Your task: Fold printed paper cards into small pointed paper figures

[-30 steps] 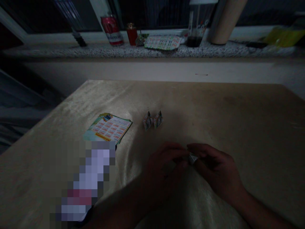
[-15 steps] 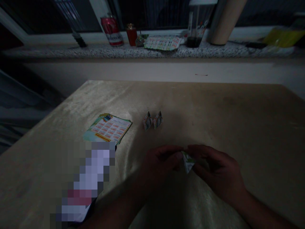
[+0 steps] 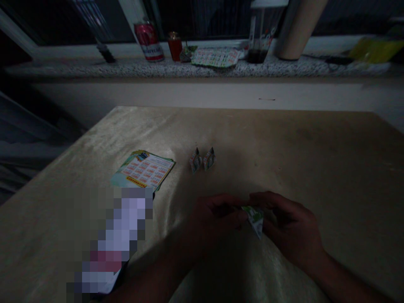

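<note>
A small piece of folded paper (image 3: pixel 256 219), printed green and white with a point facing down, is between my hands over the near part of the table. My left hand (image 3: pixel 217 216) pinches its left side between thumb and fingers. On the other side, my right hand (image 3: pixel 292 223) curls round it, with the thumb at the paper's right edge. Beyond them two small folded paper pieces (image 3: pixel 195 160) stand side by side, each with a dark tip. To the left lies a stack of printed paper slips (image 3: pixel 148 169). Dim light hides much of the fingertips.
A pixelated long object (image 3: pixel 116 244) lies left of my left forearm on the cloth-covered table (image 3: pixel 299 143). On the stone windowsill (image 3: pixel 120 69) stand a red can (image 3: pixel 150 42), a red jar (image 3: pixel 174 47), crumpled printed paper (image 3: pixel 215 57), a clear cup (image 3: pixel 263 38) and a tan cylinder (image 3: pixel 299 31).
The folded paper has tilted and shifted slightly right and toward me, showing more of its green face. My left fingertips moved a little with it; my right hand stays nearly in place.
</note>
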`<state>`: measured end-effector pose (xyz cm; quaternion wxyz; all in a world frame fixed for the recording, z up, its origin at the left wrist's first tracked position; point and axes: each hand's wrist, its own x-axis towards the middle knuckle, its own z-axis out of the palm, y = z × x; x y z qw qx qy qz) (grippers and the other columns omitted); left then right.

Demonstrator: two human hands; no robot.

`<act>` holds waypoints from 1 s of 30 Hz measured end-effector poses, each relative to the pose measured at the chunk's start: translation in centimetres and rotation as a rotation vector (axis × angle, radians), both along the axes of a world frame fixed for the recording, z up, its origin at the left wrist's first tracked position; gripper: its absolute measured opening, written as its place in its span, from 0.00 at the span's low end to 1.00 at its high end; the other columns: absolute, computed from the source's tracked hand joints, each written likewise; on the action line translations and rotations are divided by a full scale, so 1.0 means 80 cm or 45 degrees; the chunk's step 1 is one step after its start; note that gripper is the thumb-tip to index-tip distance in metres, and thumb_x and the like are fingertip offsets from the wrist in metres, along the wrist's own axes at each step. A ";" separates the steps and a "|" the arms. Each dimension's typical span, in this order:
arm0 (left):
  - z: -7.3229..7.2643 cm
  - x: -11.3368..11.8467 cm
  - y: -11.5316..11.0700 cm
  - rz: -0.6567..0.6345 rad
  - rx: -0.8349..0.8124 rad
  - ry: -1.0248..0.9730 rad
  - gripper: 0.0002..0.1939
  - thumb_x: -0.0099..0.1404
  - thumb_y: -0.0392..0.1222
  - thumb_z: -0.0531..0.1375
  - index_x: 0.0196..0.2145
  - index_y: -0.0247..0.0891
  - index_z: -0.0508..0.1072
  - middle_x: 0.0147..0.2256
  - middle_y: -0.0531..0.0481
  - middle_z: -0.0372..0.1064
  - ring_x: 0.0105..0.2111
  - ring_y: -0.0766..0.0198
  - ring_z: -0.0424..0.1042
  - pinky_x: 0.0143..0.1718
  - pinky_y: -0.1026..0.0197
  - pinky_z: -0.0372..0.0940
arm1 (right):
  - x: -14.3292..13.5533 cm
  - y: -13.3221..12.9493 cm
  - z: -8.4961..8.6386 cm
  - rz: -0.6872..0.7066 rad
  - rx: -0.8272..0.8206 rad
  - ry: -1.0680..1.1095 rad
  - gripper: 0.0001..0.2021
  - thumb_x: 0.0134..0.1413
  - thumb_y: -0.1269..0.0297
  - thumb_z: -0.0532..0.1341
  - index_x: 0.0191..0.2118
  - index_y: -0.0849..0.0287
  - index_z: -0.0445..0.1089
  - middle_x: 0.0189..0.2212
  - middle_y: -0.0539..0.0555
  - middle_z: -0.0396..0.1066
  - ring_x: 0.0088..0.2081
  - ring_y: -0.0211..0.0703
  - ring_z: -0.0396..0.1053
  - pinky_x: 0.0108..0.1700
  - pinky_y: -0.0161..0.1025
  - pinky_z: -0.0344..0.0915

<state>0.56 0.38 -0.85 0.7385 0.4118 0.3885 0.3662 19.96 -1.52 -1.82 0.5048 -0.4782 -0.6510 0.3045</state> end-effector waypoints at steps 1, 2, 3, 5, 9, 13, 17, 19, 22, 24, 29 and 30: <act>0.000 0.000 -0.001 -0.007 -0.001 0.005 0.10 0.59 0.41 0.72 0.40 0.40 0.84 0.32 0.50 0.80 0.32 0.66 0.76 0.36 0.66 0.67 | 0.000 0.000 0.001 0.006 -0.008 0.015 0.20 0.48 0.76 0.69 0.45 0.46 0.78 0.36 0.44 0.83 0.35 0.35 0.81 0.39 0.25 0.75; 0.000 0.000 -0.001 -0.015 -0.002 0.018 0.11 0.59 0.41 0.72 0.40 0.40 0.84 0.32 0.50 0.80 0.32 0.66 0.76 0.36 0.65 0.67 | 0.000 0.000 0.001 0.013 -0.018 0.028 0.19 0.48 0.76 0.69 0.44 0.46 0.78 0.35 0.45 0.83 0.35 0.35 0.81 0.38 0.25 0.75; -0.001 0.000 -0.001 -0.022 -0.001 0.032 0.11 0.58 0.41 0.72 0.40 0.40 0.84 0.33 0.49 0.80 0.32 0.65 0.76 0.36 0.65 0.67 | 0.000 0.000 0.002 0.015 -0.027 0.038 0.19 0.47 0.76 0.69 0.44 0.47 0.79 0.35 0.45 0.83 0.34 0.35 0.81 0.37 0.25 0.75; -0.001 0.000 -0.002 -0.039 0.005 0.053 0.12 0.58 0.42 0.72 0.41 0.39 0.84 0.34 0.48 0.81 0.33 0.63 0.77 0.36 0.63 0.68 | 0.000 0.000 0.003 0.015 -0.062 0.044 0.18 0.46 0.77 0.69 0.42 0.48 0.79 0.33 0.46 0.83 0.33 0.36 0.81 0.35 0.26 0.75; 0.000 -0.001 0.000 -0.063 0.057 0.076 0.11 0.57 0.41 0.73 0.39 0.38 0.84 0.33 0.48 0.80 0.33 0.61 0.77 0.36 0.62 0.68 | -0.001 -0.001 0.004 0.038 -0.159 0.085 0.16 0.44 0.77 0.70 0.39 0.51 0.80 0.30 0.47 0.82 0.29 0.38 0.80 0.31 0.28 0.75; 0.005 -0.003 0.002 -0.093 0.051 0.103 0.09 0.58 0.41 0.72 0.38 0.39 0.84 0.32 0.49 0.80 0.32 0.63 0.75 0.34 0.63 0.67 | -0.001 -0.002 0.005 0.032 -0.205 0.126 0.15 0.43 0.76 0.71 0.39 0.52 0.80 0.28 0.48 0.82 0.27 0.39 0.79 0.29 0.29 0.74; 0.009 -0.002 0.002 -0.098 0.016 0.087 0.09 0.58 0.40 0.72 0.38 0.39 0.84 0.32 0.49 0.79 0.30 0.65 0.74 0.32 0.65 0.66 | 0.000 -0.002 0.005 0.045 -0.223 0.138 0.17 0.43 0.77 0.69 0.40 0.51 0.80 0.29 0.48 0.82 0.28 0.39 0.79 0.29 0.30 0.74; 0.009 -0.002 0.001 -0.079 -0.014 0.055 0.10 0.57 0.40 0.73 0.39 0.39 0.84 0.31 0.50 0.79 0.28 0.67 0.74 0.31 0.66 0.66 | 0.001 -0.001 0.005 0.061 -0.254 0.167 0.17 0.43 0.77 0.69 0.40 0.51 0.80 0.29 0.48 0.82 0.28 0.39 0.79 0.28 0.30 0.74; 0.006 -0.001 -0.002 -0.082 -0.028 0.004 0.11 0.58 0.40 0.72 0.40 0.40 0.84 0.33 0.50 0.81 0.29 0.67 0.75 0.32 0.66 0.67 | 0.000 0.000 0.007 0.070 -0.308 0.222 0.17 0.42 0.77 0.70 0.39 0.51 0.80 0.28 0.48 0.82 0.28 0.38 0.79 0.28 0.28 0.74; 0.004 0.000 -0.002 -0.107 0.008 -0.029 0.11 0.59 0.40 0.72 0.41 0.41 0.84 0.37 0.48 0.82 0.35 0.64 0.78 0.38 0.65 0.69 | -0.001 0.000 0.008 0.088 -0.359 0.273 0.17 0.41 0.78 0.70 0.39 0.52 0.81 0.29 0.48 0.82 0.28 0.39 0.80 0.29 0.28 0.74; 0.006 0.001 -0.002 -0.166 0.068 -0.004 0.12 0.60 0.38 0.71 0.43 0.41 0.84 0.41 0.48 0.82 0.41 0.61 0.79 0.45 0.62 0.69 | -0.005 0.000 0.007 0.108 -0.439 0.331 0.18 0.40 0.77 0.69 0.39 0.53 0.81 0.28 0.49 0.82 0.26 0.39 0.79 0.25 0.28 0.73; 0.007 0.001 -0.001 -0.167 0.070 0.014 0.11 0.60 0.38 0.71 0.42 0.41 0.84 0.40 0.48 0.82 0.41 0.61 0.79 0.44 0.62 0.69 | -0.005 -0.001 0.007 0.101 -0.440 0.326 0.18 0.40 0.78 0.69 0.39 0.53 0.80 0.28 0.49 0.82 0.26 0.39 0.79 0.25 0.29 0.73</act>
